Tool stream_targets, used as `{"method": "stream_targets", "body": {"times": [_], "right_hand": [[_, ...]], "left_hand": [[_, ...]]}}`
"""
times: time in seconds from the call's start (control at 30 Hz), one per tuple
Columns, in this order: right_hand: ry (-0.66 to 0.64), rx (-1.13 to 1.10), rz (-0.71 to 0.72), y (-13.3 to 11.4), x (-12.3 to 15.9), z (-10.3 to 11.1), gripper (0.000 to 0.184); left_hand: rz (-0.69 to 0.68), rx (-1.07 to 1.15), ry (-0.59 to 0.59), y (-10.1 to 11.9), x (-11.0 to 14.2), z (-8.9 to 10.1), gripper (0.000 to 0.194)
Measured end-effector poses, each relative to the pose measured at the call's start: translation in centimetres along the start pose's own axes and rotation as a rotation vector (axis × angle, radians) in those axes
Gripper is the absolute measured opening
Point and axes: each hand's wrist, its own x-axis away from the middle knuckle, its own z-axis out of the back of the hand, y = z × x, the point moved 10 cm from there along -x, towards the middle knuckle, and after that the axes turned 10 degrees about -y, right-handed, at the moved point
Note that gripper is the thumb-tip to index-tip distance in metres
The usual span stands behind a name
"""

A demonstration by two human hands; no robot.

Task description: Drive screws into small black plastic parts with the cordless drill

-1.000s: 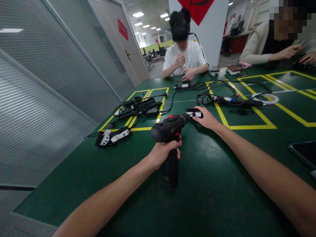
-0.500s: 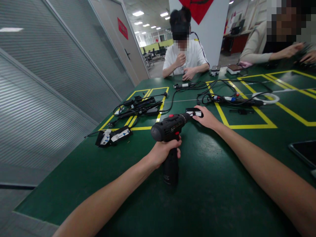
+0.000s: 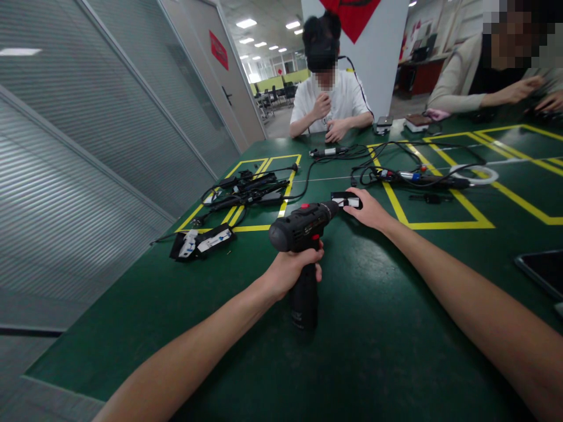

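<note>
Head view: left hand (image 3: 297, 269) wrapped round the grip of a black drill (image 3: 303, 228), mid-frame, thumb side up, fingers closed. Drill upright, battery end down, chuck pointing up and right at the block (image 3: 350, 202). Bit tip meets the block's near side as far as I can see; exact contact point too small to tell. Red button on top of drill, red trigger in front of grip.

Right hand (image 3: 367, 209) narrow, holding the block by its right end, thumb in front, fingers over the top. Block is black with a white face, just above and right of frame centre, on the green table (image 3: 373, 340).

Left of centre: heap of black cables (image 3: 255, 190) in and around a yellow tape outline. Below it, two black-and-white pieces (image 3: 202, 243) side by side, with a tiny bit of metal (image 3: 229, 252) on the table near their right end.

Right of centre: cable bundle (image 3: 409, 176) crossing the tape, white ring (image 3: 488, 174) at its right end, thin black part (image 3: 431, 198) just below. Dark flat device (image 3: 543, 269) at right edge, cut off by frame.

Top centre: person in white shirt (image 3: 329, 102) across the table, headset on, hands close together. Upper right: second person's sleeve (image 3: 455, 82), forearm over the table.
</note>
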Motion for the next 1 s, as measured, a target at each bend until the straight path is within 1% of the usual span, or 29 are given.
{"method": "stream_targets", "body": {"times": [0.3, 0.53, 1.0], "right_hand": [[0.006, 0.006, 0.014, -0.07, -0.01, 0.0, 0.052], [0.006, 0.002, 0.0, 0.22, -0.06, -0.09, 0.053], [-0.006, -0.011, -0.013, 0.28, -0.1, -0.07, 0.051]], "left_hand": [[0.002, 0.001, -0.002, -0.14, 0.02, -0.02, 0.026], [0.014, 0.009, 0.019, -0.33, -0.03, 0.16, 0.028], [-0.005, -0.014, -0.002, 0.03, 0.01, 0.0, 0.023]]}}
